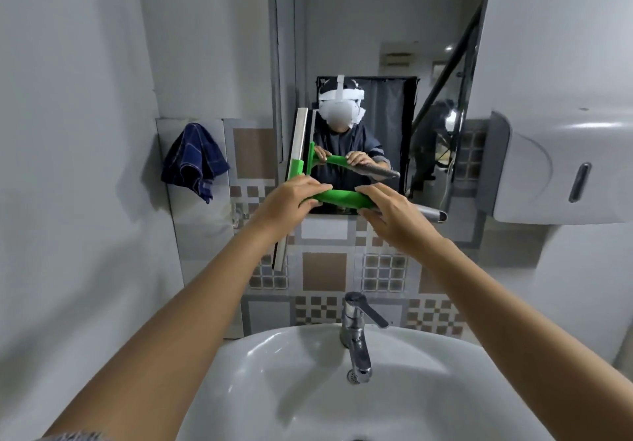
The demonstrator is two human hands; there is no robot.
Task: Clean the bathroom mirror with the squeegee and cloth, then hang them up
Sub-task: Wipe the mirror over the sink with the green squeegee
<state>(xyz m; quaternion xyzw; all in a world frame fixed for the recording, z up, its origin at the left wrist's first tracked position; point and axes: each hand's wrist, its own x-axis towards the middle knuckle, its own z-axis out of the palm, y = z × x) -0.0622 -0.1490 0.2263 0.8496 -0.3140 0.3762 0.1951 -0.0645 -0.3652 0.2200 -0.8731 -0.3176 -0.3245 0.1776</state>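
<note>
Mirror [342, 29]: fixed to the wall above a band of brown-and-grey patterned tiles, it reflects a person in a dark top gripping the squeegee with both hands.
Washbasin [274, 372]: white, directly below the outstretched forearms, with a chrome lever tap [356, 334] at its back edge.
Paper towel dispenser [555, 170]: grey-white, mounted on the right-hand wall beside the mirror.
Cloth [193, 161]: dark blue check, hanging bunched on the wall left of the mirror, well apart from both hands.
Squeegee [342, 199]: green handle held level in front of the mirror's lower edge; its long blade stands upright along the mirror's left side, and a metal tube juts out to the right.
Left hand [294, 199]: fingers closed around the handle's blade end.
Right hand [390, 212]: fingers closed over the handle's other end, where the tube begins.
</note>
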